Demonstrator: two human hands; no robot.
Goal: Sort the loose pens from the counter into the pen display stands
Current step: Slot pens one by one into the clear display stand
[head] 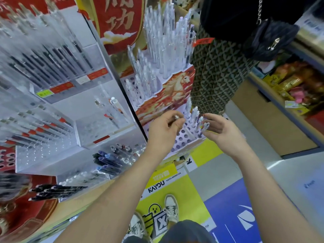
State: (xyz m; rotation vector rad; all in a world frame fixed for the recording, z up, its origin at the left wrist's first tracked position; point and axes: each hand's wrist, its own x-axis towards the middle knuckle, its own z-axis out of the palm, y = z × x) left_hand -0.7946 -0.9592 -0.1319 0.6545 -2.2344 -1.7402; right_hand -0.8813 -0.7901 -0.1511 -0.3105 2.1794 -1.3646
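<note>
Left hand [164, 128]: curled at the fingertips, pinches a white-tipped pen [176, 117] between thumb and forefingers, just above the lowest tier of the perforated stand [181, 137]. Only the pen's upper end visible, the rest hidden behind the fingers.

Right hand [218, 131]: palm turned towards the left hand, fingers loosely curved beside a patterned pen [204, 127] at the tier's right edge. Thumb tip close against the barrel — gripping or merely cupping it, cannot tell through the blur. Cannot tell either whether that pen sits in a hole or hangs free.

Between the two hands: a small cluster of pale pens [193, 114], upright in holes of the same tier, open holes all around them. Higher tiers, fronted by a red panel with a white horse [177, 85]: crowded with clear upright pens [157, 41].

To the left, well apart from the hands: clear acrylic racks [98, 127], rows of dark pens [52, 55] in the upper ones, blue and black pens [108, 160] lower down.

Beyond the stand: another person in a patterned skirt [219, 72], a black bag [270, 39] on a chain. Below, on the floor — a yellow sticker [189, 193] and a pair of pale shoes [171, 207].
</note>
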